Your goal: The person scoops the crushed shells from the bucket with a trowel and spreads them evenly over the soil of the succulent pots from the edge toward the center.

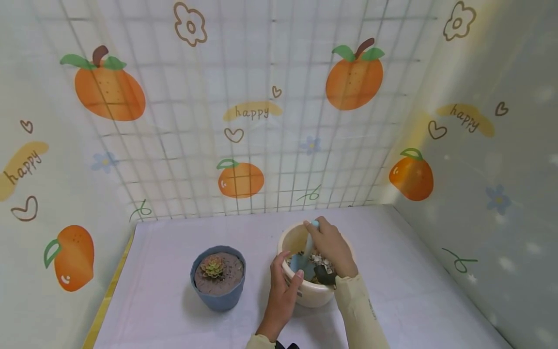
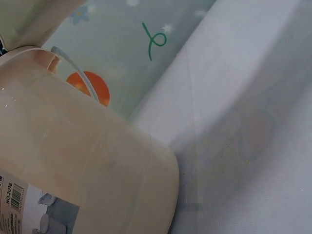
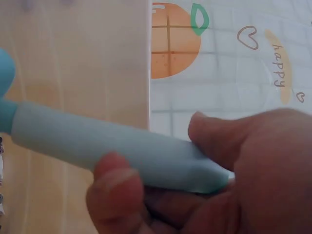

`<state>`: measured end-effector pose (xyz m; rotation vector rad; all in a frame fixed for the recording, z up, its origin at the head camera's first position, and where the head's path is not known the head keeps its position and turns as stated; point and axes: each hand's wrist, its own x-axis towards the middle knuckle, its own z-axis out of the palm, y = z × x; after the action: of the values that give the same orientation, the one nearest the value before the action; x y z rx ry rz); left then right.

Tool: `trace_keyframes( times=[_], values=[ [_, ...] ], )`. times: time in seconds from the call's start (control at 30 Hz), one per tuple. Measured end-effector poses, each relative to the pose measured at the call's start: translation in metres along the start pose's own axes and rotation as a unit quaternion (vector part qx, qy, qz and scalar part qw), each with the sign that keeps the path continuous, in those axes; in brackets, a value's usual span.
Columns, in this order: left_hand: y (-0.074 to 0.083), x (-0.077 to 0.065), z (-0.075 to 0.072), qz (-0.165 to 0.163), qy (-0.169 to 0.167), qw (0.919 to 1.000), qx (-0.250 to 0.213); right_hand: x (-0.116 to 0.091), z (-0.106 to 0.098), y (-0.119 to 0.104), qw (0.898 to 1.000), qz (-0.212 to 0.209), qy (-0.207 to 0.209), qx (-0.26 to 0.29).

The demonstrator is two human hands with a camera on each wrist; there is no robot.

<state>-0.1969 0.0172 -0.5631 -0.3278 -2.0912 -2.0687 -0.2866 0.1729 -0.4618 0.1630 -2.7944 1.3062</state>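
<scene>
A cream plastic bucket (image 1: 316,294) stands right of the middle of the table in the head view. Inside, partly hidden by the arm, lies a loose white and dark mix (image 1: 321,264). My right hand (image 1: 333,247) reaches over the rim and grips the pale handle of a blue hand trowel (image 1: 302,263), blade down in the mix. In the right wrist view, thumb and fingers wrap the trowel handle (image 3: 102,139). At the bucket's near left side my left hand (image 1: 281,295) holds the rim. The left wrist view shows the bucket wall (image 2: 97,146) but no fingers.
Left of the bucket stands a blue pot (image 1: 220,301) with a small succulent (image 1: 212,267) in greyish soil. A printed sheet (image 1: 279,160) over a wire grid (image 1: 196,116) closes off the back, with printed sheets at both sides. White cloth covers the table (image 1: 410,300).
</scene>
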Motion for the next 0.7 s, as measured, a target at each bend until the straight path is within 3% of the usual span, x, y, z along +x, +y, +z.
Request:
trace_keyframes(
  times=[0.47, 0.7],
  values=[
    [0.0015, -0.0012, -0.0009, -0.007, 0.002, 1.0, 0.0, -0.0016, 0.0002, 0.0024, 0.999, 0.014, 0.035, 0.009],
    [0.0019, 0.0003, -0.0014, -0.012, 0.0, 0.9999, -0.001, -0.0008, -0.0003, 0.0001, 1.0, 0.0, -0.005, 0.007]
  ],
)
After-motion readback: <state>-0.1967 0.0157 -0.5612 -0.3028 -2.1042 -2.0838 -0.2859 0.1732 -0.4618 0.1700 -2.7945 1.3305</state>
